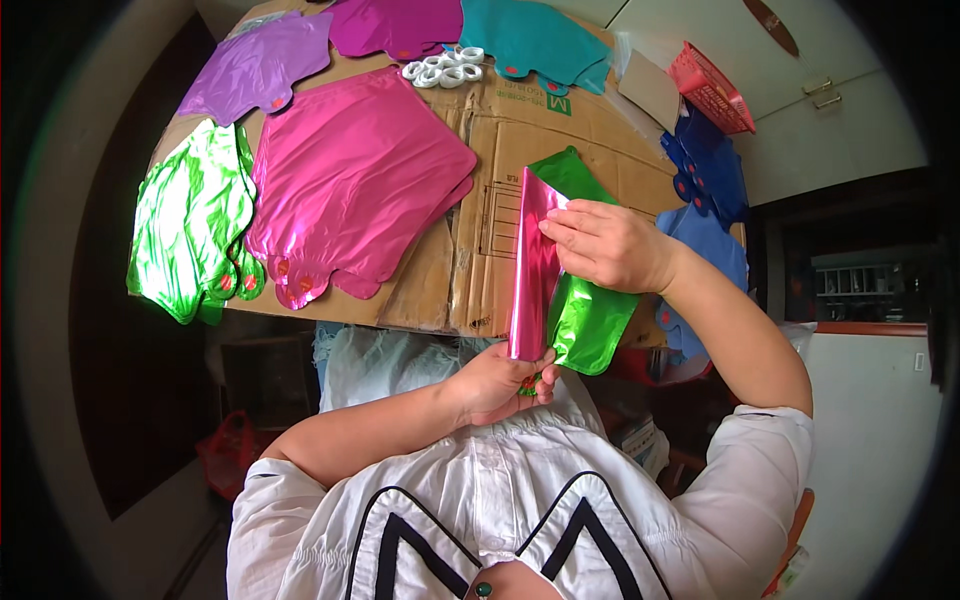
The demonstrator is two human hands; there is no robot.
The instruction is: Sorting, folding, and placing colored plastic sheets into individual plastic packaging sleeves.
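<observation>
A pink foil balloon (532, 290), flat and folded into a narrow strip, stands upright between my hands. My left hand (500, 385) is closed round its lower end near the cardboard's front edge, thumb on top. Fingers together, my right hand (605, 240) grips the strip's upper right side. A shiny green foil balloon (592, 325) spreads out behind and to the right of the pink one. Its lower tip lies beside my left fingers, and its upper part shows above my right hand. Whether the two are folded together I cannot tell.
Stacks of flat foil balloons lie around the cardboard (425, 290): pink (355, 180), bright green (190, 220), lilac (255, 65), magenta (395, 25), teal (535, 40) and blue (710, 165). White ribbon rolls (445, 68) sit at the back. A red basket (712, 88) stands far right.
</observation>
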